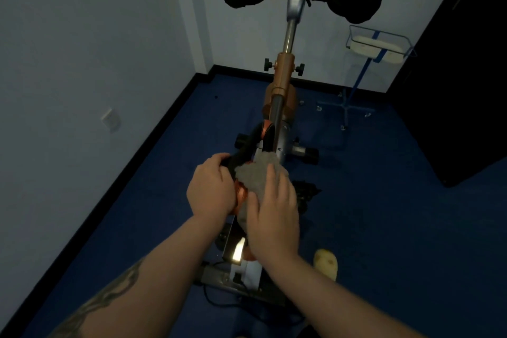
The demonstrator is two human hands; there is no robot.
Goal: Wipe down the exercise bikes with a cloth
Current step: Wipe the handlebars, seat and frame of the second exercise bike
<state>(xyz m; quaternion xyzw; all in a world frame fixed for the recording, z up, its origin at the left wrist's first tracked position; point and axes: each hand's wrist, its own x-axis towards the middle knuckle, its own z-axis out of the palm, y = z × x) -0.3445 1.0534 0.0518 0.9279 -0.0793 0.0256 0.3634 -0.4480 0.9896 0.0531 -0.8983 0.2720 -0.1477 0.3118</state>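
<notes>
An orange and silver exercise bike (284, 74) stands in front of me, its black handlebars (354, 3) and console at the top of the view. A grey cloth (253, 174) lies over the bike's black saddle (244, 152). My right hand (271, 214) lies on the cloth with fingers spread and pressing it down. My left hand (210, 186) grips the left side of the saddle, fingers curled over its edge. The saddle's rear is hidden under both hands.
Blue carpet covers the floor. A white wall with a socket (111, 119) runs along the left. A blue wire stand on wheels (378, 46) holds white items at back right. A dark cabinet (461, 77) fills the right. A yellow slipper (326, 262) shows by the bike's base.
</notes>
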